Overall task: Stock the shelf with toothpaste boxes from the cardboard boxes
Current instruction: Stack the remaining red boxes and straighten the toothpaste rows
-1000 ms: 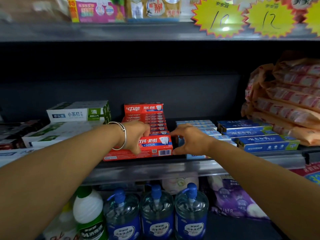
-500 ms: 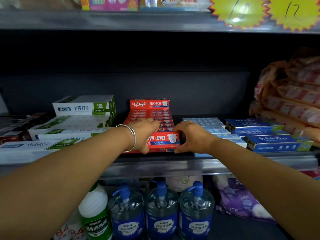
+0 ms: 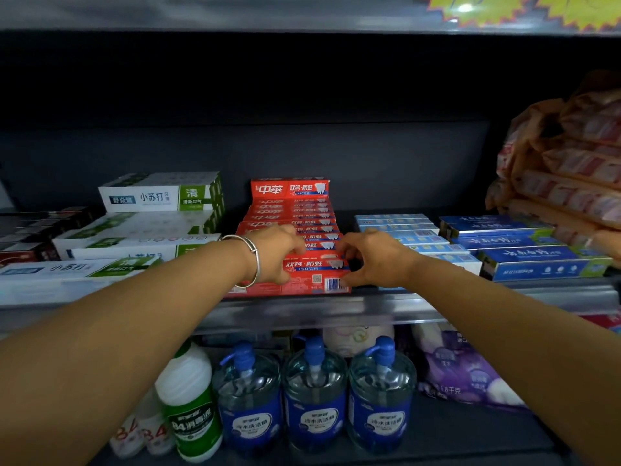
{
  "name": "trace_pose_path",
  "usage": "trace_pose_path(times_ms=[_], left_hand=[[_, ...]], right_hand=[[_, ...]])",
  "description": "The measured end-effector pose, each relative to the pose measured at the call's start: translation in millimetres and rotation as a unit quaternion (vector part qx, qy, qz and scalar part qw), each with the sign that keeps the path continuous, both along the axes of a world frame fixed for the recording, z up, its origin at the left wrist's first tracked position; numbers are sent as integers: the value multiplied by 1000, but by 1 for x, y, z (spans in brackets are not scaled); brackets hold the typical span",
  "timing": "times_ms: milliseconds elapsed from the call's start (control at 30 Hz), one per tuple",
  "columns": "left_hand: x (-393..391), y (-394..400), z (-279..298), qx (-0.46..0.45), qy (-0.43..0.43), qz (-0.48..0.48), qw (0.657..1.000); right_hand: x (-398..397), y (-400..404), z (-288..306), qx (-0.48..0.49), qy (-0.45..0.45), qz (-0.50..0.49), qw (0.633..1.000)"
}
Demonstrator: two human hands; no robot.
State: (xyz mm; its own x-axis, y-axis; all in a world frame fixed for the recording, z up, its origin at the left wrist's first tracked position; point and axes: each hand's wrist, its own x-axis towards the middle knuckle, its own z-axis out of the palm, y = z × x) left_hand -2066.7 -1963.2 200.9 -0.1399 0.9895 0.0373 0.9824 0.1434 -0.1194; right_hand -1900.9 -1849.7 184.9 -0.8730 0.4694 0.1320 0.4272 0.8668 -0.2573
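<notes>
Toothpaste boxes [image 3: 316, 274] sit at the shelf [image 3: 302, 311] front, bottles [image 3: 314, 398] on the level below.

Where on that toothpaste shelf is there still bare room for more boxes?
Little shelf floor shows. Free space lies above the red toothpaste stack and the light blue boxes, below the upper shelf. Left, white-green boxes crowd; right, orange packs.

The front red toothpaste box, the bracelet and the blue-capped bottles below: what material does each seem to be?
Front red toothpaste box: probably thin printed cardboard, slightly glossy, with sharp folded edges and a barcode. Bracelet: looks like polished silvery metal, with bright highlights. Blue-capped bottles: likely clear plastic; the liquid shows through.
</notes>
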Motion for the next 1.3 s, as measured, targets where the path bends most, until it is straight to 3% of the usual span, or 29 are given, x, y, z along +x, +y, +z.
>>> trace_pose_path(times_ms=[167, 300, 467, 600, 733, 967, 1033, 1300], left_hand=[[16, -12, -11, 63, -8, -22, 998], [41, -31, -34, 124, -67, -57, 988], [86, -62, -95, 100, -135, -59, 984], [111, -79, -172, 36, -175, -48, 983], [127, -77, -262, -59, -208, -39, 975], [141, -51, -387, -188, -194, -30, 962], [143, -53, -410, -225, -169, -4, 960], [142, -71, -452, -311, -107, 71, 942]], right_hand=[[12, -8, -9, 102, 21, -6, 995], [35, -24, -32, 149, 111, -16, 983], [79, -57, -90, 165, 162, -8, 973], [113, -75, -166, 106, 109, -6, 988], [133, -75, -253, 11, -4, -16, 1000], [148, -54, -375, -141, -132, -19, 981], [148, -54, -398, -181, -174, -41, 967], [149, -68, -438, -156, -277, -13, 948]])
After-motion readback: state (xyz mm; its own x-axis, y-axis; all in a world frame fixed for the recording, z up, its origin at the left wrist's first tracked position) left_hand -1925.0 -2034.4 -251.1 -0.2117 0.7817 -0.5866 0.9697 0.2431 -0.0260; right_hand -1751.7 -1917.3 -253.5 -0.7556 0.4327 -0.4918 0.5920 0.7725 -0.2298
